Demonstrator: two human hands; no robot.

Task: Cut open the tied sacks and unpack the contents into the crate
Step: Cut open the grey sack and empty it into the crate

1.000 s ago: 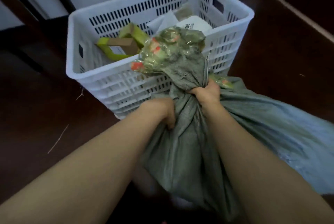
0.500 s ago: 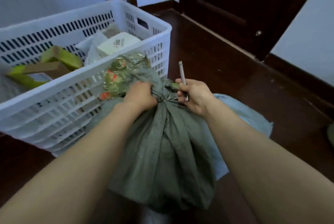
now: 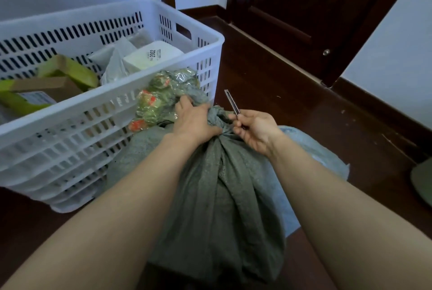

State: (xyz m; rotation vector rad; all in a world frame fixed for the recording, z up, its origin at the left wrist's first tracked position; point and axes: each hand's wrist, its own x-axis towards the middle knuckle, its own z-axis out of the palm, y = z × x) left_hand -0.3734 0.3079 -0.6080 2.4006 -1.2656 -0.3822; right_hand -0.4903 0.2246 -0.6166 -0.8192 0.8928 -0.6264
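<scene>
**Head view.** We look down on a white slatted crate (image 3: 58,114) at ten o'clock. It already holds a white box (image 3: 152,55) marked 2002, some pale packets, and a cardboard box (image 3: 46,88) with green edging.

The green sack (image 3: 217,196) stands at the centre of the view, between the forearms, on a dark wooden floor (image 3: 304,107). Its side touches the crate's near wall. A pale blue sack (image 3: 311,156) lies just behind it at three o'clock.

The left hand (image 3: 194,121) is curled round the gathered cloth just above the sack's tied neck (image 3: 221,117). It holds the neck up toward eleven o'clock. Beyond it, the sack's tape-wrapped top (image 3: 161,98) leans against the crate wall.

The right hand (image 3: 254,130) is just beside the neck at three o'clock. It pinches a slim cutter (image 3: 231,102) between thumb and forefinger, and the remaining fingers are loosely bent. The cutter tip points toward eleven o'clock and is clear of the cloth.

We judge the step in hand to be the cutting of this sack's tie, not yet begun. Unpacking it would follow.

The next move calls for bringing the cutter's edge to the binding at the neck. The left hand should keep the cloth taut, with its fingers out of the cutter's path. We cannot tell how far the blade is extended.
</scene>
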